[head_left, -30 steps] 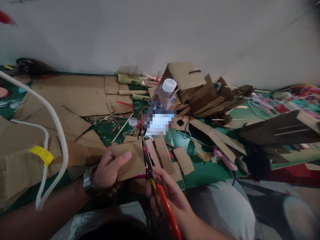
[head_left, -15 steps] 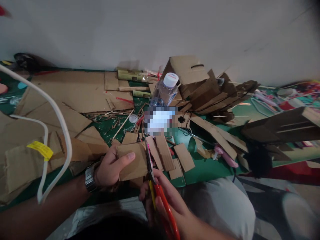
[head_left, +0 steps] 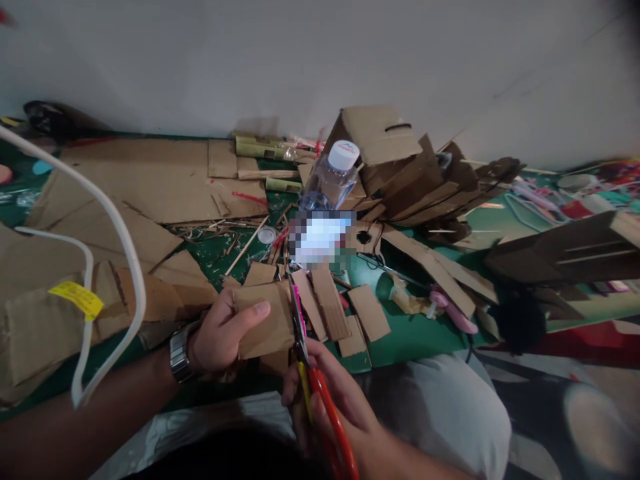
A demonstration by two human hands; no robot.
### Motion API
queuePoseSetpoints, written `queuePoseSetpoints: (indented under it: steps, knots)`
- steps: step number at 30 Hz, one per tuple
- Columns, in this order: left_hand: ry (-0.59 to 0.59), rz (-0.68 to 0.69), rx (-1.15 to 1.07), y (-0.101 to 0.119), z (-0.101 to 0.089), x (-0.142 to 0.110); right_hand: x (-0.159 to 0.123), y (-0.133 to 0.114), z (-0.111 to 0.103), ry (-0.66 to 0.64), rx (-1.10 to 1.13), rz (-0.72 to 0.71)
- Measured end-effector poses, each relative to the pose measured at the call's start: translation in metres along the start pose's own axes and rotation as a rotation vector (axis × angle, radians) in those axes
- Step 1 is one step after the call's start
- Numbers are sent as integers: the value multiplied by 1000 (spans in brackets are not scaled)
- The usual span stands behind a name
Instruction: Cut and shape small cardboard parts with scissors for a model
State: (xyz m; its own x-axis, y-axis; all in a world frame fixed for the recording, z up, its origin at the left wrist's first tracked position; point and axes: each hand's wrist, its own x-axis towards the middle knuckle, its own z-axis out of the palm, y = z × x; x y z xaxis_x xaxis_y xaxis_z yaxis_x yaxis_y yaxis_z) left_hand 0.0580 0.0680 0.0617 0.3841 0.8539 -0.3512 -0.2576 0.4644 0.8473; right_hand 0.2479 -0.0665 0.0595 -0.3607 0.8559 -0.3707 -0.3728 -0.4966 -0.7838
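Observation:
My left hand grips a squarish piece of cardboard, with the thumb flat on its top face. In my right hand are scissors with red and yellow handles. Their blades point away from me along the right edge of the cardboard piece. Whether the blades bite into it I cannot tell. Just right of the blades lie several cut cardboard strips on the green table.
A water bottle stands beyond my hands. Behind it is a cardboard box. Large cardboard sheets cover the left side. A white cable with a yellow tag loops over my left forearm. A pink glue gun lies right.
The scissor blades look slightly closer together along the cardboard's edge. Both hands keep nearly the same place, and the view has shifted a little.

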Motion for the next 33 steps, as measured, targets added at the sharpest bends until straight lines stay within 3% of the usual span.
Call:
queuePoseSetpoints:
  steps: [14, 22, 28, 33]
  knots:
    - [27, -31, -20, -2, 1, 0, -2, 12, -4, 77, 38, -21]
    - [60, -13, -54, -3, 0, -2, 0, 5, -4, 67, 21, 33]
    - [-34, -56, -31, 1, 0, -4, 0, 6, -1, 111, 64, 10]
    - [-256, -102, -18, 3, 0, -7, 0, 1, 2, 143, 128, 34]
